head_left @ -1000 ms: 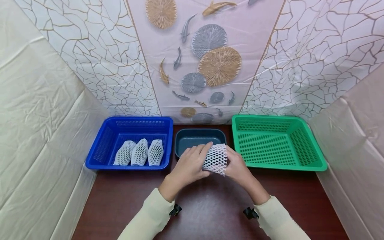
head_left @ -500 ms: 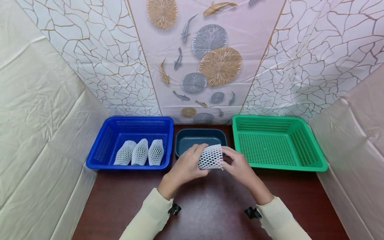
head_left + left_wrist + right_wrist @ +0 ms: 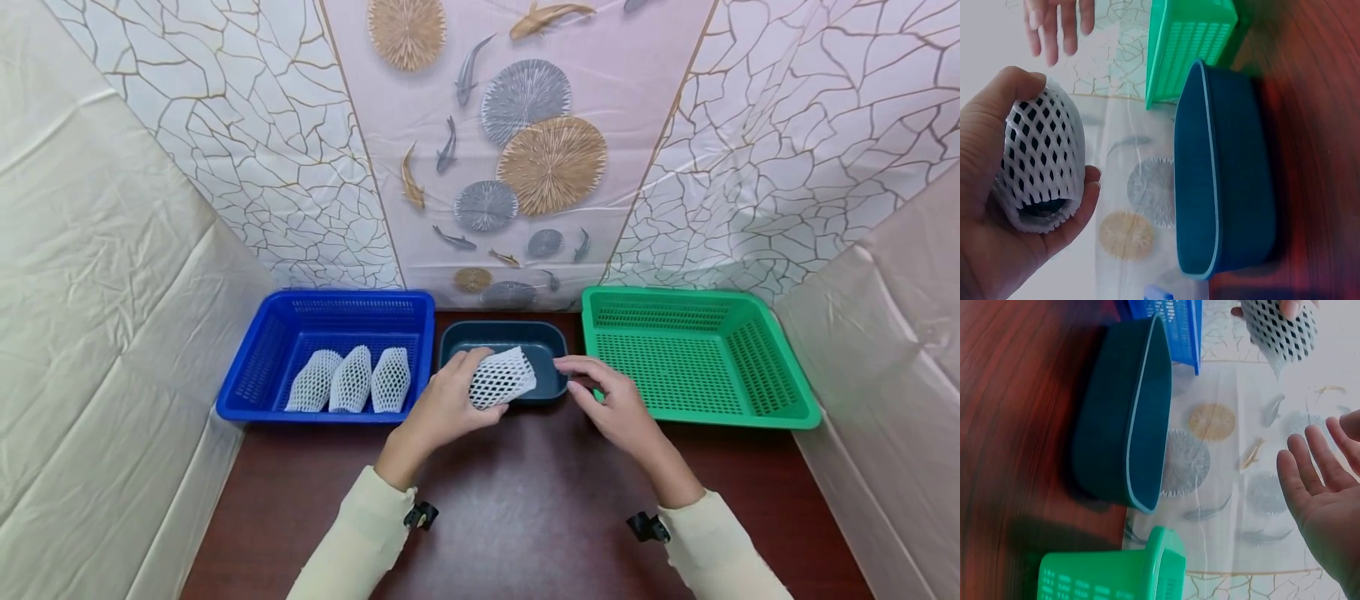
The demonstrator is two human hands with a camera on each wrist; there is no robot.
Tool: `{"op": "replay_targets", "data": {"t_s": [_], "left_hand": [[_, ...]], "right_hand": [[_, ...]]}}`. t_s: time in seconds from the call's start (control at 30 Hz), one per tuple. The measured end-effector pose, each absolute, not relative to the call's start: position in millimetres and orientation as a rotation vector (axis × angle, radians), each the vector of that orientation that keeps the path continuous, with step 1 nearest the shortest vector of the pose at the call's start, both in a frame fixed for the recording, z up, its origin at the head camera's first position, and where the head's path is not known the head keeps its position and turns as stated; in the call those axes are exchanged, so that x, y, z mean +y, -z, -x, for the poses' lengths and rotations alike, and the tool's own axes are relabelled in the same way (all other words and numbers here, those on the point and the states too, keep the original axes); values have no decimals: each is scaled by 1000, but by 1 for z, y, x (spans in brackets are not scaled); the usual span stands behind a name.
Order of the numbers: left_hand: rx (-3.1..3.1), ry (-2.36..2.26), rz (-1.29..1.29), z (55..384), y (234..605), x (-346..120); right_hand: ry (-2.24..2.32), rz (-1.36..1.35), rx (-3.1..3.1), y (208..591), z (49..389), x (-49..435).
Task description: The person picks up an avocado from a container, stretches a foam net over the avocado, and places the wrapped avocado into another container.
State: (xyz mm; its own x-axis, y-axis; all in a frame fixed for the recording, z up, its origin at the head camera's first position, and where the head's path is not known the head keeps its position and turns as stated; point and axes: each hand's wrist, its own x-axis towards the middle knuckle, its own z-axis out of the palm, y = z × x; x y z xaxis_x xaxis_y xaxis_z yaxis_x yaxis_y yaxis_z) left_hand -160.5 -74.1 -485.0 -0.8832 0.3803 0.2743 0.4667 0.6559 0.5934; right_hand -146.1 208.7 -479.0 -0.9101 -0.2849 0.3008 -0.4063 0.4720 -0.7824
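Note:
My left hand grips a white foam net sleeve around its body, over the near left part of the dark teal basin. Through the mesh and at the sleeve's end in the left wrist view, a dark rounded thing shows inside; its kind is mostly hidden by the net. My right hand holds nothing. Its fingers are loosely bent, apart from the sleeve, between the basin's right end and the green basket. In the right wrist view its palm and spread fingers show.
On the left, a blue basket contains three white net-sleeved things lying side by side. A green perforated basket stands at the right. Both flank the basin on the dark red wooden table, with patterned cloth behind.
The right hand has let go of the sleeve's open end and drawn away rightward. The left hand has carried the sleeved thing left and tilted its right end up.

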Motion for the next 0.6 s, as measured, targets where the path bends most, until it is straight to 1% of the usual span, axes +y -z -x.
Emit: {"op": "replay_targets", "data": {"t_s": [0.27, 0.6], "left_hand": [[-2761, 997, 545, 166, 482, -98], [-2817, 907, 309, 174, 477, -144]], "right_hand": [[-1217, -603, -2684, 481, 147, 227], [-1017, -599, -2723, 487, 147, 255]]}}
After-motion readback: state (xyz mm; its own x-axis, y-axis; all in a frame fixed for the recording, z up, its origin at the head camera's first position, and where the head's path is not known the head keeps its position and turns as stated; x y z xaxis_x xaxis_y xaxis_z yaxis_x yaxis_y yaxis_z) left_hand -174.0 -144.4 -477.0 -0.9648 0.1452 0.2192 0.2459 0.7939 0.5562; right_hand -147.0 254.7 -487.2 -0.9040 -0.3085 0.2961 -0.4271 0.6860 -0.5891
